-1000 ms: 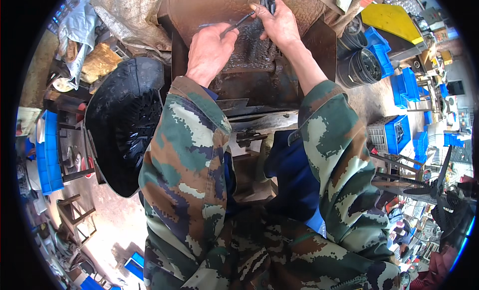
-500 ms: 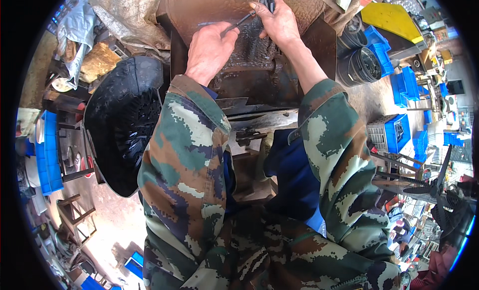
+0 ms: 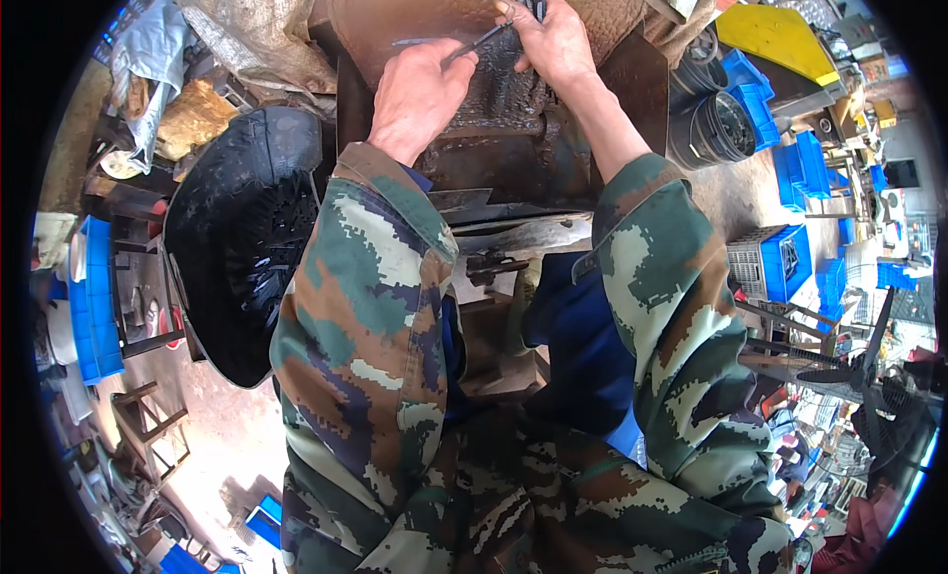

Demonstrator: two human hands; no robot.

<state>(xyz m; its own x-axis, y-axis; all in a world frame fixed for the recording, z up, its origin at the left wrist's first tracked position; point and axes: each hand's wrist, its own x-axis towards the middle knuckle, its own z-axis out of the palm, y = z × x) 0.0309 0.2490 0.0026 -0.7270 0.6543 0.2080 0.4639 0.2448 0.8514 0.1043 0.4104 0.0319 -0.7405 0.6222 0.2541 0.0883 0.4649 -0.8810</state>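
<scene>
My left hand (image 3: 423,98) is closed around a slim dark metal piece (image 3: 480,43). The piece slants up to the right, and its far end meets my right hand (image 3: 555,49). A thin pointed tip (image 3: 411,42) sticks out on the far left side of my left hand. Several dark metal pieces (image 3: 533,0) are gripped in my right hand, thumb over them; their exact kind is unclear. Both hands are above a wet brown metal trough (image 3: 474,164), in front of a brown splattered backboard (image 3: 395,11).
At my left stands a large black tub (image 3: 193,219) with dark slender pieces in it. Black buckets (image 3: 706,135) and blue crates (image 3: 755,115) are at the right. A small wooden stool (image 3: 148,421) stands lower left, a black fan (image 3: 864,372) lower right. Sacking (image 3: 257,31) hangs at upper left.
My hands stay nearly in place. The slim piece and the pieces in my right hand have tilted slightly; the view has shifted a little.
</scene>
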